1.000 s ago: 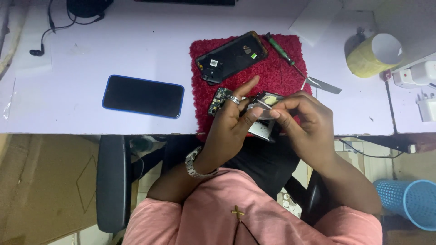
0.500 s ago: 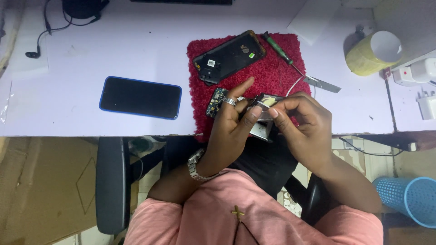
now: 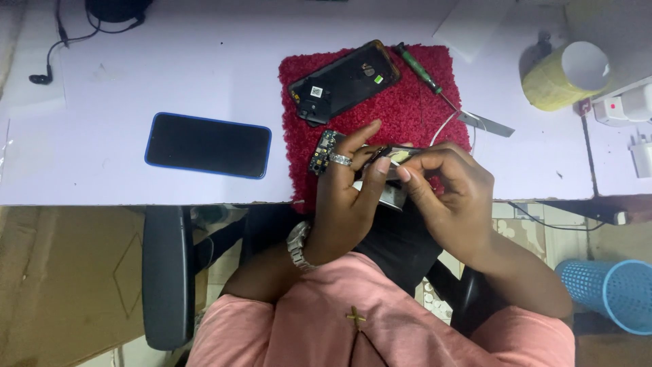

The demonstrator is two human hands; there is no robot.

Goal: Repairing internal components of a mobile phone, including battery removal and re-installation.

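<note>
While both hands [image 3: 401, 197] pinch phone part [image 3: 392, 194] (grip clenched), circuit board [image 3: 324, 151], screwdriver [image 3: 420, 68] lie nearby on red mat [image 3: 421, 112].

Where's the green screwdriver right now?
The screwdriver lies diagonally on the red mat's upper right corner, right of the opened phone, beyond both hands.

A phone-repair bench is indicated: an opened phone [image 3: 343, 81] and screwdriver [image 3: 420, 68] are laid on a red mat [image 3: 414, 112] at upper centre.
</note>
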